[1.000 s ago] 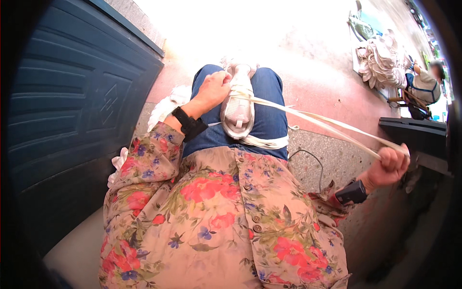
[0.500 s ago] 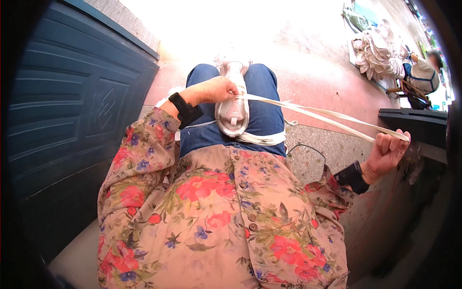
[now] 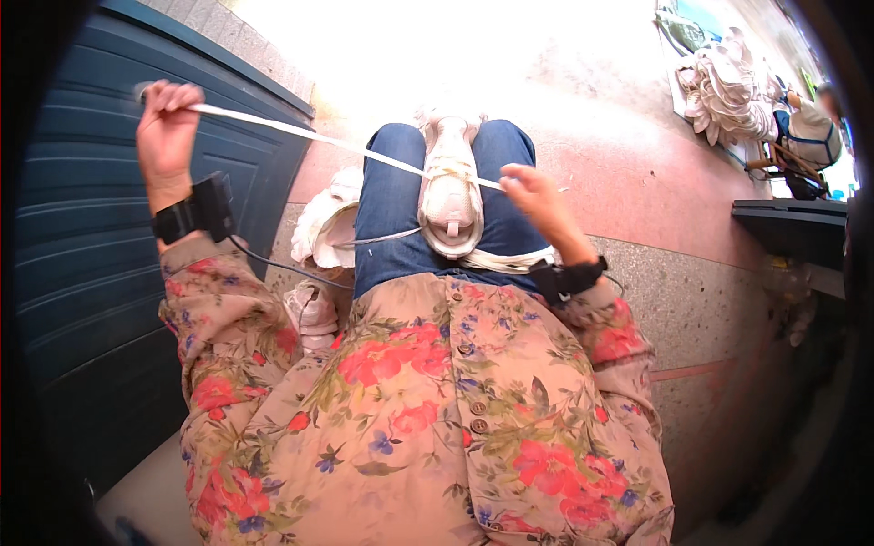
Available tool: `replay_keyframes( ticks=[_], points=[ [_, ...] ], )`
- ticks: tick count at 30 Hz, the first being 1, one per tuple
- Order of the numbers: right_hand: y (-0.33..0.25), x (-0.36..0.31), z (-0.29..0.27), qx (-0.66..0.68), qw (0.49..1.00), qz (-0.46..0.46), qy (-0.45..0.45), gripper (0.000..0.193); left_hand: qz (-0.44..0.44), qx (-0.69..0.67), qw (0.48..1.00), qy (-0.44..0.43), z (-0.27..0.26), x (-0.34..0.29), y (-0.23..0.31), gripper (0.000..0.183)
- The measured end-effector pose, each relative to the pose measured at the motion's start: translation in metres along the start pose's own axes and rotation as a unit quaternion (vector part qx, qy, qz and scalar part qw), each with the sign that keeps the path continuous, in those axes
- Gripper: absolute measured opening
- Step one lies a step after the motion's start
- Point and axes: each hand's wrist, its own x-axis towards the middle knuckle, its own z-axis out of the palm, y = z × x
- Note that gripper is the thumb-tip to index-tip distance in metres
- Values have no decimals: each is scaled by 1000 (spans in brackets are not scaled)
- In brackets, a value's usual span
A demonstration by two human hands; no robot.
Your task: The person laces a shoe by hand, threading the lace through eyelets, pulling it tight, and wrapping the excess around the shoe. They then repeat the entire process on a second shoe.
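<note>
A white and pale pink sneaker is held between my thighs, its opening toward me. My left hand is raised far out to the left, closed on a white shoelace that stretches taut from the sneaker. Close to the sneaker's right side, my right hand has its fingertips together on the other short length of lace; they are slightly blurred. Several loose white laces lie across my right thigh below the sneaker.
White shoes stand beside my left leg, with another pale sneaker nearer me. A dark blue panelled cabinet is close on the left. At the far right are a pile of white shoes, a seated person and a dark ledge.
My left hand has swung from the sneaker up and left, drawing lace out. My right hand has come back from the far right to beside the sneaker.
</note>
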Motion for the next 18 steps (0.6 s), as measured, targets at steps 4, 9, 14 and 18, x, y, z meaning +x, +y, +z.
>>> replay_keyframes(
  ticks=[4,9,14,18],
  points=[
    [4,-10,31,-168,986,-10,-6,22,22,250,956,151,-27,-23,0,17],
    [-9,-36,30,-191,976,-102,3,22,-139,575,806,29,-41,-56,-131,21],
    [-4,-38,19,-151,986,-72,26,20,-59,717,673,-170,-23,-85,-237,17],
    [2,-38,20,-136,989,-63,13,20,-54,787,581,-197,-14,-93,-261,20]
  ],
)
